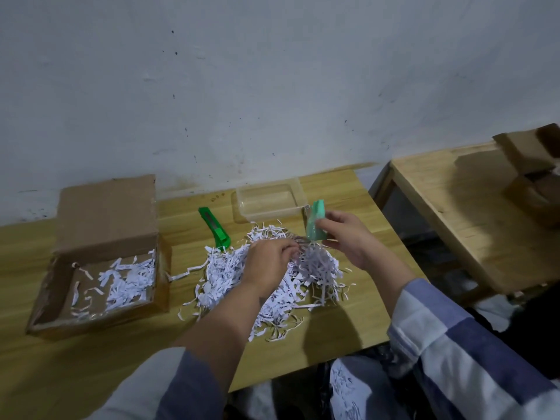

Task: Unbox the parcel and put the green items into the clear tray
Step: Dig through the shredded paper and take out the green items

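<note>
The opened cardboard parcel (100,268) stands at the left of the table with some white shredded paper inside. A larger heap of shredded paper (272,286) lies in the middle. My right hand (348,237) holds a pale green item (316,222) above the heap, with a clump of shreds hanging under it. My left hand (269,262) pinches at those shreds just left of the item. The clear tray (269,201) sits behind the heap near the wall and looks empty. A bright green box cutter (213,227) lies left of the tray.
A second wooden table (472,213) stands to the right across a gap, with brown cardboard boxes (533,165) at its far end. A grey wall runs close behind both tables. Shredded paper also lies on my lap below the table edge.
</note>
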Demonstrator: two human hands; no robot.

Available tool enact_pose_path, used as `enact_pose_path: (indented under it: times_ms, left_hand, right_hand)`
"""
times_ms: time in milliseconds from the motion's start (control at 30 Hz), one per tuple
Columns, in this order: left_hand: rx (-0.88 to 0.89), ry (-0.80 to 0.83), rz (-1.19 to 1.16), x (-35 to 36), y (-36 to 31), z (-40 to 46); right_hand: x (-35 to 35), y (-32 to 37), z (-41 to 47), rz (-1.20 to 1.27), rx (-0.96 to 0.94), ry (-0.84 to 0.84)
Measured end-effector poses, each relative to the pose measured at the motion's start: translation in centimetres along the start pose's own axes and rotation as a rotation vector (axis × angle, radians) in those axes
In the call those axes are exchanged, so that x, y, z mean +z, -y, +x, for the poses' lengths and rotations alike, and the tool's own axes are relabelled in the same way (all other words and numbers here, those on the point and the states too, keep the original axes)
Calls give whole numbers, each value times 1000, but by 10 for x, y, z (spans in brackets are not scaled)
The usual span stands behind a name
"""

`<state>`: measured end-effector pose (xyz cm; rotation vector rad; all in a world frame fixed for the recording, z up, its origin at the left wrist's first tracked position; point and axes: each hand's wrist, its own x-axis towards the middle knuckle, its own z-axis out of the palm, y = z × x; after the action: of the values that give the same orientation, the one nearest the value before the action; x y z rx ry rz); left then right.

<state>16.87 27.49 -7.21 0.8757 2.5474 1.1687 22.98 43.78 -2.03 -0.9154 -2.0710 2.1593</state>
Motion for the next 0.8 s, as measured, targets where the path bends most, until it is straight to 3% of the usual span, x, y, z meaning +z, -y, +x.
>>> enact_pose_path:
  times_ms: [67, 167, 233, 333, 600, 733, 800]
  left_hand:
    - [68, 5, 183, 2, 6, 2]
    - [67, 226, 428, 9, 17, 4]
    - [51, 348, 508, 16, 27, 3]
    - [79, 365, 567, 24, 43, -1]
    - [94, 344, 555, 29, 54, -1]
    - [162, 303, 540, 15, 45, -3]
    - [213, 261, 554, 4, 39, -2]
  right_hand:
    - [-11, 2, 9, -5, 30, -52]
    - [-25, -4, 35, -229, 25, -264]
    - [-31, -11, 52, -422, 11, -427]
    - [-36, -27, 76, -596, -4, -533]
    - [-30, -56, 101, -762, -16, -538]
    - [-19, -52, 76, -922, -302, -542]
    - [-8, -49, 58, -906, -450, -394]
